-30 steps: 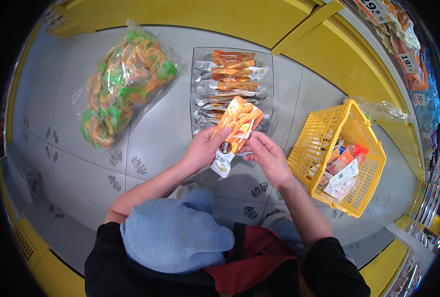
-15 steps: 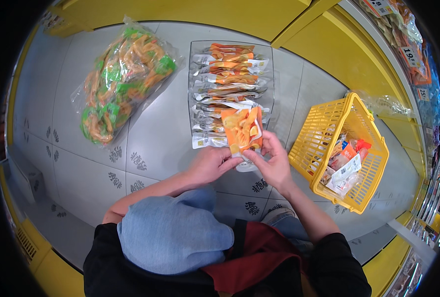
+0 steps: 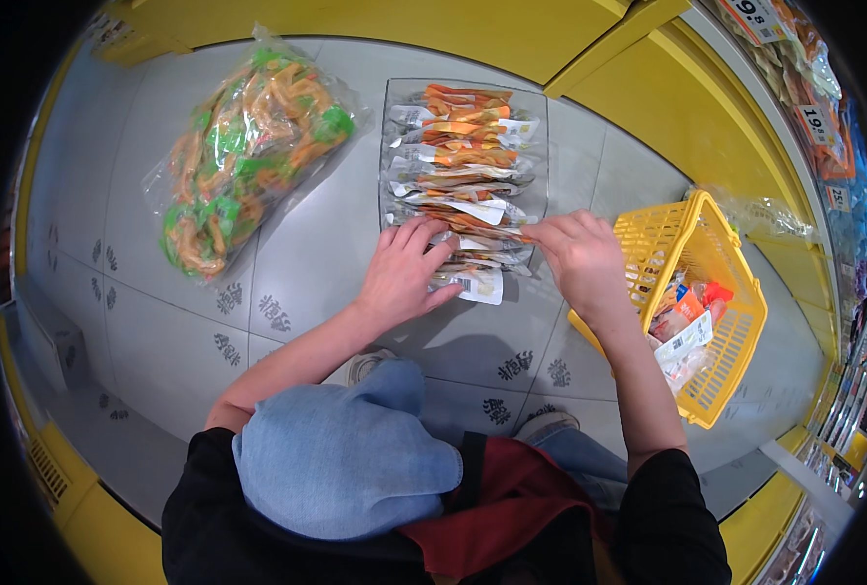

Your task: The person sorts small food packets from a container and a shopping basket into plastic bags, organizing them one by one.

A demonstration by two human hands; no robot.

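Note:
A clear box [image 3: 548,146] on the floor in front of me holds several orange-and-white snack packets [image 3: 472,128] standing in a row. My left hand [image 3: 409,268] rests at the near left of the row, fingers spread over the packets and thumb apart. At the right side of the box, my right hand [image 3: 582,258] has its fingertips pinched together on the end of an orange packet. Part of that packet lies among the others, so its full outline is hidden. Below the left fingers, a white packet end [image 3: 480,286] sticks out at the box's near edge.
A large clear bag [image 3: 258,156] of orange-and-green packets lies on the left. A yellow basket [image 3: 711,390] with mixed packets leans close to my right forearm. Yellow cabinet fronts [image 3: 433,34] border the far side, and shelves of hanging goods line the right.
The orange packet I held up in both hands has gone down into the row. My hands have parted, the left to the box's left side, the right to its right side.

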